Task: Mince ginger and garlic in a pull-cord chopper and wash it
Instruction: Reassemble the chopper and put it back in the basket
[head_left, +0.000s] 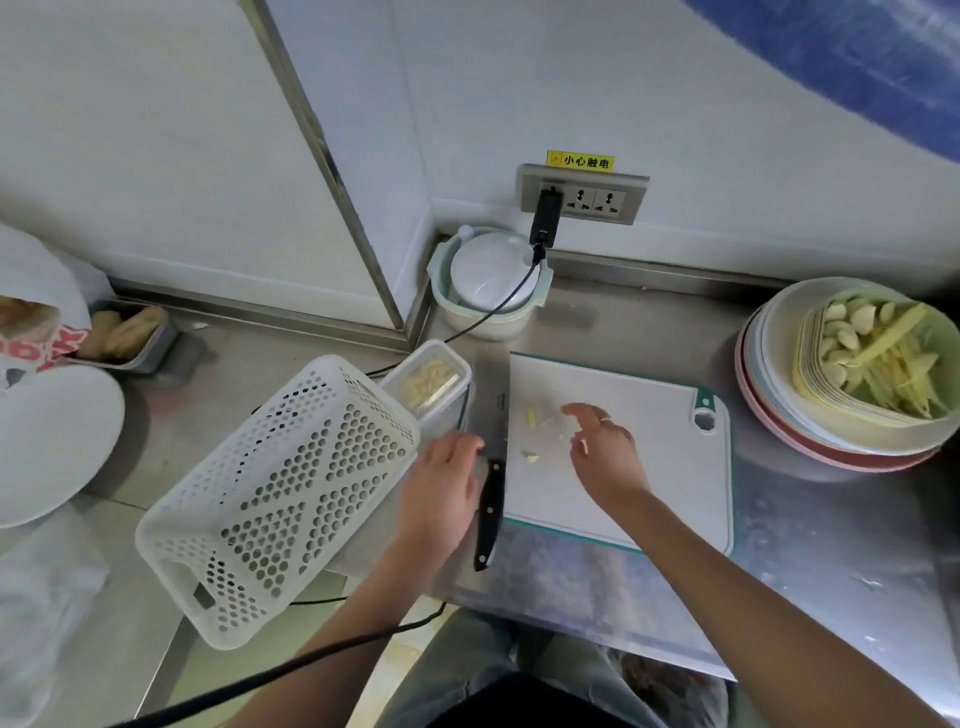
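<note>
Left hand (441, 488) rests loosely open beside the knife (491, 447) lying along the cutting board (649, 467) edge. Right hand (605, 452) hovers with fingers spread over ginger scraps (530, 418). Pull-cord chopper (488, 280) sits in the counter (831, 545) corner; garlic and ginger strips fill the bowl (878, 358).

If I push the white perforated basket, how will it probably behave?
The white perforated basket is thin plastic full of holes and looks empty, so it is probably light. It already sits tilted and overhangs the counter edge, so a push may tip it off.
</note>
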